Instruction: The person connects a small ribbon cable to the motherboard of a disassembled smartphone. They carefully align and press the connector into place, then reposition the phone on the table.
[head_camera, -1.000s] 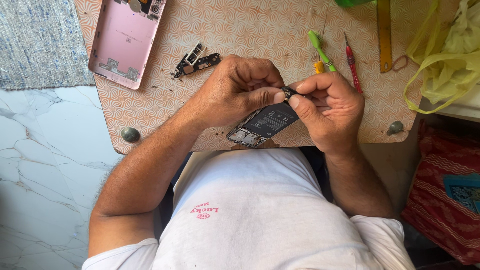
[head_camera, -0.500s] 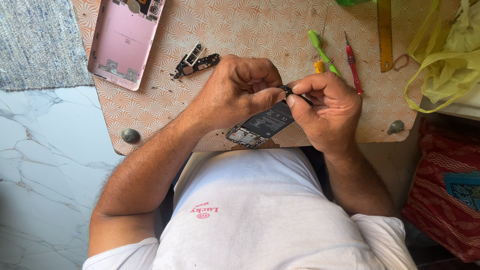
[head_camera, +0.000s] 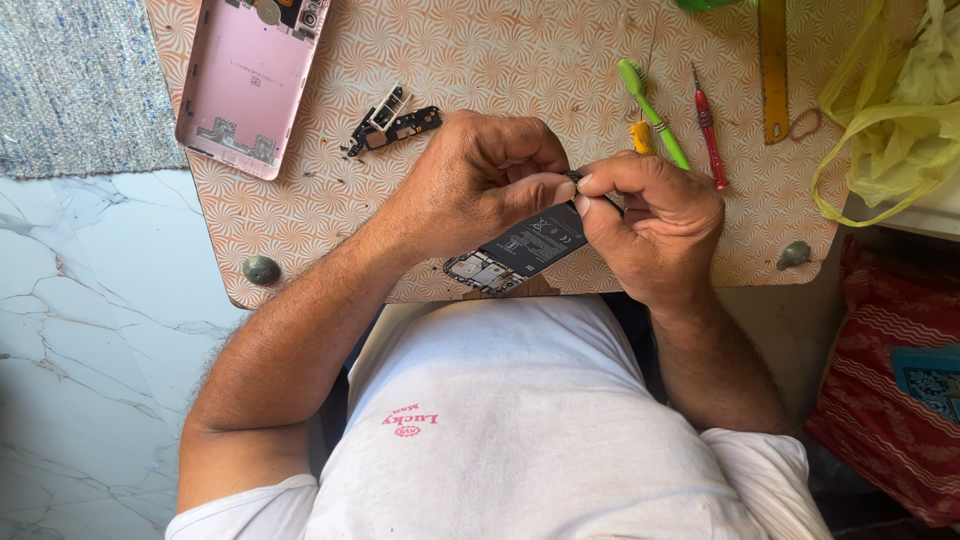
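Note:
My left hand (head_camera: 470, 185) grips the opened phone body (head_camera: 520, 250), whose black battery and circuit boards face up, near the front edge of the patterned board (head_camera: 480, 60). My right hand (head_camera: 655, 220) pinches a thin dark tool (head_camera: 575, 177) at the phone's upper end, thumb and forefinger pressed together against my left thumb. The tool's tip and the spot it touches are hidden by my fingers.
A pink phone back cover (head_camera: 250, 80) lies at the board's far left, with small black parts (head_camera: 392, 120) beside it. A green tool (head_camera: 652, 110), a red screwdriver (head_camera: 708, 125) and a yellow ruler (head_camera: 772, 70) lie far right. A yellow bag (head_camera: 900, 110) sits beyond.
My hands have shifted only slightly; the right fingers stay pinched on the tool at the phone's top edge.

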